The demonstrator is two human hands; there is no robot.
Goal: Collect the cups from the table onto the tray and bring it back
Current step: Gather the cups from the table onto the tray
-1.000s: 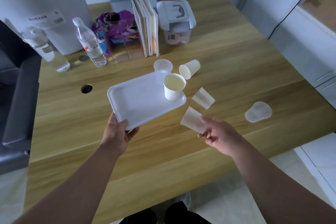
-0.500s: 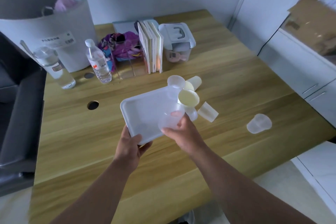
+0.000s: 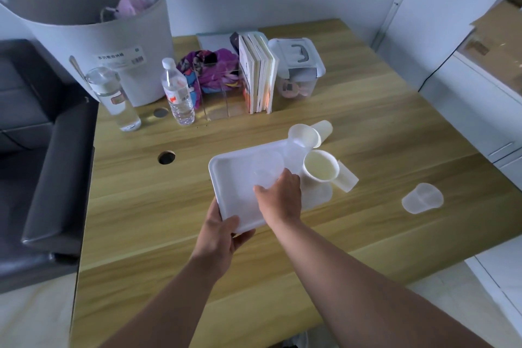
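My left hand (image 3: 219, 234) grips the near corner of a white tray (image 3: 229, 178) held over the wooden table. My right hand (image 3: 279, 195) holds a clear plastic cup (image 3: 266, 170) upright on the tray's middle. A white paper cup (image 3: 321, 169) stands at the tray's right end. Past the tray's far edge stands a clear cup (image 3: 302, 137), with a paper cup (image 3: 324, 129) lying on its side behind it. Another clear cup (image 3: 346, 180) lies on the table right of the tray, partly hidden. A further clear cup (image 3: 422, 198) lies on its side at the far right.
At the back of the table (image 3: 141, 206) stand a large grey tub (image 3: 93, 37), two water bottles (image 3: 178, 96), books (image 3: 258, 76), a purple bundle and a lidded box (image 3: 296, 70). A cable hole (image 3: 166, 157) is at left. A dark sofa sits left, white cabinets right.
My right hand carried the clear cup from the table right of the tray onto the tray's middle. The view rose and tilted up slightly.
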